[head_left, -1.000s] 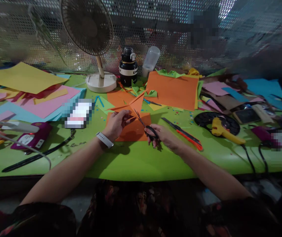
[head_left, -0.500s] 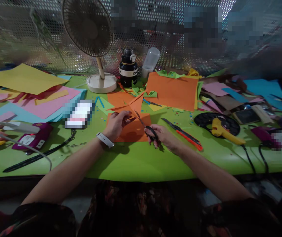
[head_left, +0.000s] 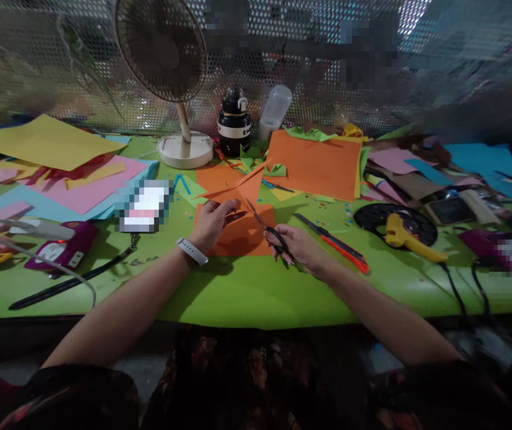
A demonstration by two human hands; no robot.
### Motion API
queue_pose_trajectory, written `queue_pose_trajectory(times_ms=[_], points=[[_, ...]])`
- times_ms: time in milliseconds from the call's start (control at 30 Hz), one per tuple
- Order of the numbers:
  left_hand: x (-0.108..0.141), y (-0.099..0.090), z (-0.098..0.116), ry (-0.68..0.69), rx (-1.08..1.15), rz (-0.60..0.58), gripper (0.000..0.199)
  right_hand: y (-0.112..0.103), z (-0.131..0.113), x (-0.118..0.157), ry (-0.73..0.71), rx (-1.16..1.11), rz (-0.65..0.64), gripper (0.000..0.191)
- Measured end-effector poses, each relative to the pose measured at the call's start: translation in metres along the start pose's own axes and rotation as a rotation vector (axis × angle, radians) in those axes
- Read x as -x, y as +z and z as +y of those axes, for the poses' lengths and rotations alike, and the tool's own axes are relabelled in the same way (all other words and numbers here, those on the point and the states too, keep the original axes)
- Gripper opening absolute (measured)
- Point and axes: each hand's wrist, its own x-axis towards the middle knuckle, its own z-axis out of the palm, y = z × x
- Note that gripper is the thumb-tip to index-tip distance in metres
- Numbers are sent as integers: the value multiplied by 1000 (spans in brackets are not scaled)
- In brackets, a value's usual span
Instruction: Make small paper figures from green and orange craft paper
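My left hand [head_left: 214, 222], with a white band at the wrist, pinches an orange paper piece [head_left: 238, 212] between thumb and fingers. My right hand [head_left: 294, 246] has its fingers through the handles of black-handled scissors [head_left: 262, 220], whose blades point up and left beside the pinched paper. Under both lies an orange sheet [head_left: 249, 236] on the green tabletop [head_left: 238, 292]. Just behind my left hand are folded orange papers [head_left: 220, 182]. How far the blades are parted is hard to make out.
Right of my hands lie an orange-handled cutter [head_left: 340, 251] and a yellow glue gun [head_left: 410, 240] on a black palette. A phone [head_left: 146, 206] lies left. Behind stand a fan [head_left: 186, 149], a black bottle [head_left: 234, 128] and stacked orange paper [head_left: 316, 164].
The view has shifted very slightly. My hands keep nearly the same pose; the scissors and the pinched paper have barely moved.
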Motion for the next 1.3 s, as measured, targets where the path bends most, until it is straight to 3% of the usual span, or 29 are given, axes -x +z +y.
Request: queue_pose_trajectory(times_ms=[700,1067,1300], points=[[-5,-6,-4,-21,-23,20,19,1,0,-1,40,-1,67,46],[-2,-5,-4,-18,34,-62,18,0,7,-3,-10,-72,10,46],[0,-3,-3,-30,35,-48,20,1,4,-1,-16,-87,8,45]])
